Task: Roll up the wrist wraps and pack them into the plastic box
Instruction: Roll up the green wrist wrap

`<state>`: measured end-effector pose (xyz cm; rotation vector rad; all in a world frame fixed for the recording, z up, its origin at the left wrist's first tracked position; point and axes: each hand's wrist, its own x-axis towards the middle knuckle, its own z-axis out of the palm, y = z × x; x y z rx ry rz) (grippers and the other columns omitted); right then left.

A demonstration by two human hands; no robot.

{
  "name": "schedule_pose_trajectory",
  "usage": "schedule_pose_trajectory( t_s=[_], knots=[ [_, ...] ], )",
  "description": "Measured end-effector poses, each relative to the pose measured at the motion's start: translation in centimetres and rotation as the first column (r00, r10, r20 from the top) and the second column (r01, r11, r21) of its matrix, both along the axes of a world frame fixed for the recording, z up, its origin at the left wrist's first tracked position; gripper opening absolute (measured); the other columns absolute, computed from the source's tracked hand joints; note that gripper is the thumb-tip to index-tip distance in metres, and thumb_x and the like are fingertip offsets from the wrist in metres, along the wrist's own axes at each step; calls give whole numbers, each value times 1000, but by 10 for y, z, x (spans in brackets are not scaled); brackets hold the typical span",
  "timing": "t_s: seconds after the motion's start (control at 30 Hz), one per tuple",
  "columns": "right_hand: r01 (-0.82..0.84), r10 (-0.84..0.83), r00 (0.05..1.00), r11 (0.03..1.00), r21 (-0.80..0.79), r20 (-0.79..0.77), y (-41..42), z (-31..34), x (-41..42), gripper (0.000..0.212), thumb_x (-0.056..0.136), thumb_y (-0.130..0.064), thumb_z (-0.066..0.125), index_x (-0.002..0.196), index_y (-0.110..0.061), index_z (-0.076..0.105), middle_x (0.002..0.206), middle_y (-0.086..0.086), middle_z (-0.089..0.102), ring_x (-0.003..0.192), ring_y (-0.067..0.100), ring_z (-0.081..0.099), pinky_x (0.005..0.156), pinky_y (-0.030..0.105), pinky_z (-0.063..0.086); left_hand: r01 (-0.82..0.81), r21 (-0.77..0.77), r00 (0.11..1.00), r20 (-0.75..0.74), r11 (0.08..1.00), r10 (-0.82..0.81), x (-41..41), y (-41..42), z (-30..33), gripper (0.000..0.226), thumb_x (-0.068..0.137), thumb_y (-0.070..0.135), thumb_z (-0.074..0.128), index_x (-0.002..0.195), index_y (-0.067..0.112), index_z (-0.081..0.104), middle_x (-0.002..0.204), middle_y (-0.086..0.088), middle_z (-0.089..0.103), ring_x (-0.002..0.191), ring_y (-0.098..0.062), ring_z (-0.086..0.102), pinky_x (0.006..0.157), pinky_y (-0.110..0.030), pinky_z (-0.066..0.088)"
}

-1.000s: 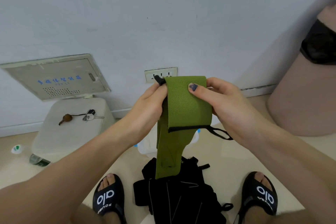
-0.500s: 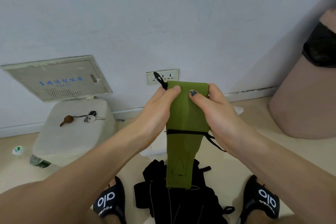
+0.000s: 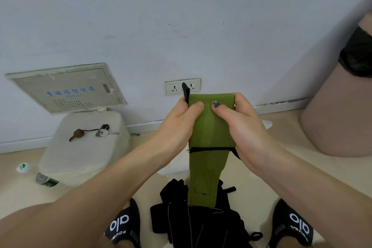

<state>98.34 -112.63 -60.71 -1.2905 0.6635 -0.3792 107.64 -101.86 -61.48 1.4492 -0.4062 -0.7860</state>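
I am pinching the green wrap [image 3: 211, 125] at chest height with both the left hand [image 3: 179, 127] and right hand [image 3: 241, 127], thumbs pressing its folded top so the roll starts tight. Its tail is hanging over the black wraps [image 3: 201, 225] on the floor (no box visible).

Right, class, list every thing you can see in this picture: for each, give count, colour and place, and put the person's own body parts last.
wrist wrap: one, green, held up in both hands, its tail hanging down
black loop: one, at the wrap's top left corner
black pile of straps: one heap, on the floor between the feet
stool: one, off-white, left, by the wall
keys: one bunch, silver, on the stool
brown charm: one, on the stool, corded to the keys
wall panel: one, cream with blue writing, above the stool
wall socket: one, white, behind the hands
bottle: one, clear, lying beside the stool
pink seat: one, far right
sandals: two, black, on the feet
left hand: grips the wrap
right hand: grips the wrap
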Motion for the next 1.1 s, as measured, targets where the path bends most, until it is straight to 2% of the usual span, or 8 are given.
schedule_pose_trajectory(
  t_s=[0.1, 0.23, 0.4, 0.53, 0.63, 0.83, 0.93, 1.1],
  knots=[
    [36, -36, 999, 999, -18, 4, -5, 2, 3, 5, 103, -17, 61, 107, -15, 62, 104, 11, 75, 92, 27, 74, 85, 48, 58, 26, -68, 1000, -9, 997, -26, 7, 1, 7, 19, 99, 18, 57, 116, 15, 65, 109, 0, 77, 101, -15, 74, 91, -33, 58],
    [52, -52, 999, 998, 24, 0, -12, 6, 3, 9, 102, -17, 61, 110, -14, 65, 107, 9, 77, 91, 22, 73, 88, 47, 58, 27, -142, 997, -61, 990, -36, 16, 7, 18, 33, 87, 13, 45, 112, 11, 66, 93, -4, 70, 75, -19, 67, 71, -28, 57],
    [22, -22, 1000, 998, 52, 6, -13, 7, 0, 14, 102, -17, 61, 114, -12, 66, 113, 11, 75, 93, 23, 73, 83, 43, 58, -35, -126, 997, -66, 991, 26, 16, 9, 18, 27, 109, 17, 42, 114, 6, 65, 90, -9, 68, 76, -22, 64, 72, -32, 57],
    [-7, 6, 1000, 999, 54, 17, -11, 7, -2, 13, 102, -17, 62, 113, -13, 66, 109, 10, 77, 89, 20, 74, 76, 39, 59, 11, -109, 1000, -14, 994, -12, 14, 10, 18, 19, 106, 26, 51, 90, 17, 58, 87, -2, 68, 75, -18, 63, 70, -29, 56],
    [-22, 23, 1000, 999, -39, 6, -8, 6, -4, 10, 102, -18, 61, 111, -15, 65, 103, 4, 77, 92, 19, 73, 81, 41, 58, 29, -88, 999, 40, 996, -26, 13, 10, 17, 22, 103, 23, 58, 82, 18, 54, 85, -1, 68, 74, -19, 61, 69, -30, 54],
    [-67, 71, 997, 988, -135, 23, -6, 7, -9, 2, 104, -20, 58, 104, -20, 60, 91, -7, 72, 87, 10, 71, 77, 35, 55, 53, -72, 992, 115, 996, -45, 17, 10, 16, 15, 99, 15, 64, 86, 13, 56, 85, -16, 59, 68, -15, 61, 63, -25, 53],
    [-81, 88, 996, 976, -203, 25, -5, 5, -10, 3, 105, -20, 58, 103, -22, 58, 87, -12, 71, 87, 6, 70, 80, 32, 56, 85, -58, 983, 165, 995, -74, 17, 11, 14, 11, 98, 8, 64, 89, 10, 57, 73, -5, 61, 63, -11, 60, 59, -21, 51],
    [-101, 112, 993, 964, -247, 30, -5, 2, -13, 6, 104, -18, 58, 99, -22, 58, 76, -19, 66, 75, -1, 64, 65, 18, 50, 120, -52, 981, 163, 991, -110, 17, 11, 14, 5, 99, 7, 62, 98, 8, 67, 77, 2, 69, 67, -8, 63, 63, -19, 53]
  ],
)
